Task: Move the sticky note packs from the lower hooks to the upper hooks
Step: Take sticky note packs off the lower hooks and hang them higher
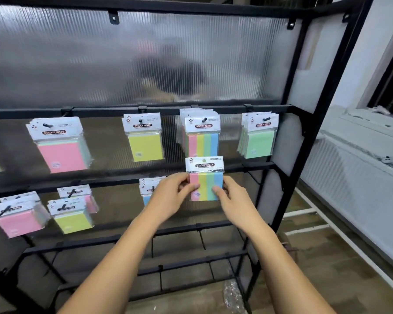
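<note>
Two hands on one striped pack [205, 177]: the left hand [173, 193] pinches its left edge, the right hand [233, 198] pinches its right edge with the thumb on the front face. Fingers [183, 179] are curled round the pack and hold nothing else. The pack is off every hook, upright, face out, directly below the striped stack [202, 138], which hangs on the upper hook [204, 120]. Its header sits right at that stack's bottom edge; can't tell if they touch. My read: mid-transfer, lift phase. Next move needs the pack raised until the header hole [204, 160] is level with the hook tip and out in front of the stack, then pushed on and slid back. That hook already carries several packs, so free length looks short. The hole is small, so alignment matters more than force. Left to move, below and left of the stack: blue pack [148, 196] half hidden behind the left hand, lower yellow pack [72, 219], lower pink pack [17, 222]. Level with the stack and already up: upper yellow pack [145, 143] to its left, upper pink pack [61, 150] further left, green stack [260, 139] to its right.
</note>
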A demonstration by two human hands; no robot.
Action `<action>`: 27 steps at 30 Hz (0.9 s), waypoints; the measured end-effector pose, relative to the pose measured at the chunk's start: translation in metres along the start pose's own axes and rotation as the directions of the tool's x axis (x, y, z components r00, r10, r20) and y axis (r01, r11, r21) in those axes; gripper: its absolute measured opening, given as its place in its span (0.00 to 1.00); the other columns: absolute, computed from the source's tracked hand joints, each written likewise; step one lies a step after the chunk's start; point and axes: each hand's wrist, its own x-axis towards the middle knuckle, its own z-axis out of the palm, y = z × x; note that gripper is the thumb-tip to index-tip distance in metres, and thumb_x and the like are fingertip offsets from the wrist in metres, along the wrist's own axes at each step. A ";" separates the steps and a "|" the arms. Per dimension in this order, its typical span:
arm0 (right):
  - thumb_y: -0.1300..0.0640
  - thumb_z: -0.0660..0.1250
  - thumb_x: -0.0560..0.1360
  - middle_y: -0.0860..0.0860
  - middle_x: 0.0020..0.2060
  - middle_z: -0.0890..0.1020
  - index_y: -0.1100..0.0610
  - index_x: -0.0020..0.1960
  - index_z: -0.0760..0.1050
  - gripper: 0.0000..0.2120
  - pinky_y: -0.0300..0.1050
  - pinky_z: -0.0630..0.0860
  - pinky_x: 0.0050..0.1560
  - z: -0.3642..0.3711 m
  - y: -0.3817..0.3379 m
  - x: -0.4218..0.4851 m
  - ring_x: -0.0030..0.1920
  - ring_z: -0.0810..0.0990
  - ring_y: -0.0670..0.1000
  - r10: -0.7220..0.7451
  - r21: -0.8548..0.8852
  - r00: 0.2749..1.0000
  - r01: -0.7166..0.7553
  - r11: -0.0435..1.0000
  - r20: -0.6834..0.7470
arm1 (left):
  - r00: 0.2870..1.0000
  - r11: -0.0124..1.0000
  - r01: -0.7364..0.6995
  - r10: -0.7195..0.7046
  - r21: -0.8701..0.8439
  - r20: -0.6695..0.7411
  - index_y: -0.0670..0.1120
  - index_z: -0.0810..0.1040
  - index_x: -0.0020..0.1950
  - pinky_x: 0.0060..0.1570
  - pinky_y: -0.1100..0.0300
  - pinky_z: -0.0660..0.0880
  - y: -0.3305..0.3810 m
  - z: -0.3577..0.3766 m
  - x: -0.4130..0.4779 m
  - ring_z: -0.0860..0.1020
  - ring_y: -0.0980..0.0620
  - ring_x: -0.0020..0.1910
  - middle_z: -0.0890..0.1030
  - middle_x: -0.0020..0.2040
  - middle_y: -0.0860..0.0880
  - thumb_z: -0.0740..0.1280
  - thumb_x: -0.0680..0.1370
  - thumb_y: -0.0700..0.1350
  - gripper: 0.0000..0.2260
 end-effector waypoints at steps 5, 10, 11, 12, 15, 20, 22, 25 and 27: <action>0.57 0.61 0.82 0.47 0.54 0.83 0.52 0.60 0.70 0.08 0.35 0.75 0.50 -0.014 0.000 0.011 0.53 0.81 0.43 -0.092 0.076 0.995 0.095 0.993 -0.045 | 0.998 0.984 -0.012 0.023 0.178 -0.063 0.50 0.80 0.56 0.43 0.58 0.71 0.016 -0.001 0.001 0.74 0.55 0.42 0.80 0.46 0.54 0.63 0.80 0.53 0.11; 0.57 0.60 0.82 0.46 0.53 0.83 0.51 0.60 0.70 0.07 0.48 0.78 0.54 -0.028 -0.010 0.024 0.52 0.81 0.45 -0.187 0.140 0.976 0.201 0.970 -0.110 | 0.994 0.950 -0.001 0.034 0.311 -0.101 0.50 0.78 0.61 0.54 0.55 0.74 0.016 0.000 -0.007 0.76 0.54 0.54 0.81 0.54 0.54 0.60 0.81 0.52 0.13; 0.57 0.60 0.82 0.46 0.53 0.82 0.51 0.60 0.70 0.07 0.49 0.78 0.54 -0.031 -0.015 0.027 0.52 0.81 0.45 -0.202 0.147 0.972 0.218 0.965 -0.116 | 0.994 0.948 0.011 0.024 0.318 -0.105 0.50 0.78 0.60 0.54 0.55 0.74 0.015 0.001 -0.008 0.76 0.54 0.54 0.80 0.53 0.54 0.60 0.81 0.52 0.13; 0.57 0.60 0.82 0.46 0.53 0.82 0.52 0.60 0.70 0.08 0.48 0.78 0.55 -0.033 -0.019 0.030 0.52 0.80 0.44 -0.219 0.153 0.968 0.237 0.959 -0.121 | 0.994 0.945 0.021 0.014 0.327 -0.107 0.50 0.79 0.59 0.53 0.54 0.74 0.013 0.002 -0.007 0.76 0.53 0.53 0.80 0.52 0.54 0.60 0.81 0.52 0.12; 0.57 0.59 0.82 0.45 0.52 0.82 0.52 0.61 0.71 0.08 0.46 0.78 0.53 -0.037 -0.032 0.039 0.52 0.81 0.44 -0.257 0.173 0.958 0.277 0.945 -0.128 | 0.995 0.921 0.051 -0.015 0.387 -0.097 0.51 0.79 0.56 0.52 0.53 0.75 0.014 0.005 -0.005 0.76 0.53 0.51 0.79 0.50 0.55 0.60 0.81 0.53 0.11; 0.56 0.58 0.83 0.47 0.54 0.82 0.52 0.62 0.70 0.09 0.43 0.81 0.46 -0.037 -0.047 0.054 0.52 0.82 0.47 -0.265 0.259 0.959 0.284 0.923 -0.103 | 0.997 0.857 0.062 -0.026 0.512 -0.076 0.51 0.79 0.55 0.52 0.54 0.74 0.010 0.007 -0.005 0.76 0.53 0.50 0.79 0.50 0.54 0.60 0.80 0.53 0.11; 0.56 0.58 0.83 0.48 0.55 0.82 0.53 0.62 0.69 0.09 0.40 0.81 0.44 -0.035 -0.047 0.058 0.53 0.81 0.46 -0.247 0.277 0.964 0.264 0.924 -0.097 | 0.996 0.846 0.068 -0.028 0.530 -0.083 0.51 0.79 0.55 0.52 0.53 0.74 0.009 0.007 -0.005 0.76 0.52 0.50 0.79 0.50 0.53 0.60 0.80 0.53 0.11; 0.56 0.59 0.82 0.49 0.55 0.82 0.54 0.62 0.69 0.09 0.42 0.81 0.43 -0.031 -0.041 0.065 0.53 0.81 0.47 -0.193 0.264 0.977 0.210 0.941 -0.088 | 0.996 0.839 0.066 -0.025 0.540 -0.083 0.51 0.79 0.55 0.52 0.54 0.74 0.007 0.007 -0.006 0.76 0.52 0.50 0.79 0.50 0.53 0.60 0.80 0.52 0.11; 0.57 0.59 0.82 0.49 0.55 0.82 0.54 0.60 0.69 0.07 0.43 0.81 0.43 -0.027 -0.036 0.068 0.53 0.81 0.49 -0.151 0.261 0.985 0.168 0.951 -0.085 | 0.996 0.837 0.065 -0.026 0.543 -0.080 0.51 0.79 0.56 0.52 0.56 0.74 0.005 0.008 -0.006 0.76 0.53 0.51 0.79 0.51 0.53 0.60 0.80 0.52 0.11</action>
